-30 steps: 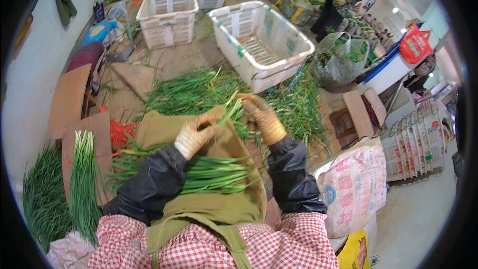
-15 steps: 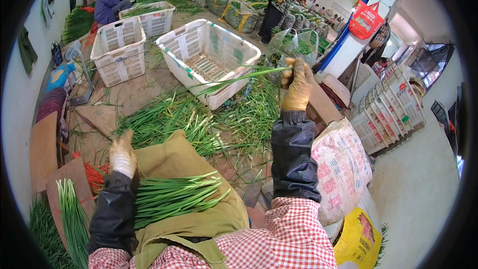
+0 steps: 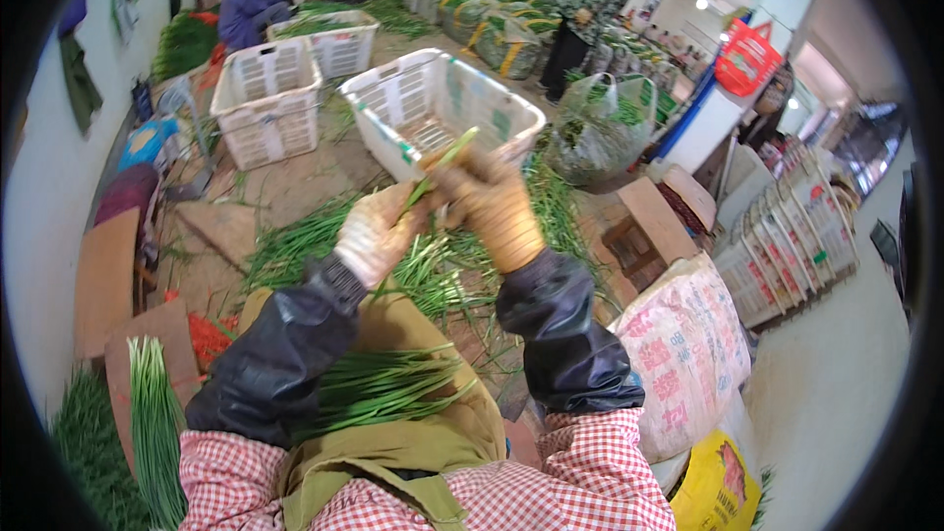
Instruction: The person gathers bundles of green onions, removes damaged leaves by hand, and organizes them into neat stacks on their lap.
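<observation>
Head view: I've got left hand and right hand together, fingers closed on green stalks. Too light a pinch could spill them; a dipping left sleeve might scatter the lap bundle. White crate crowds ahead; leftward looks roomier.

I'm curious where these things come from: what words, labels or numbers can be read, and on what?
I won't copy print, but it stands here:
White sack: large pink characters, some blue.
Yellow bag: dark characters.
Red tote bag: pale print, too small to read.
Stacked white crates: red marks, too blurred.
Red-checked shirt: dark letters, partly hidden.
</observation>
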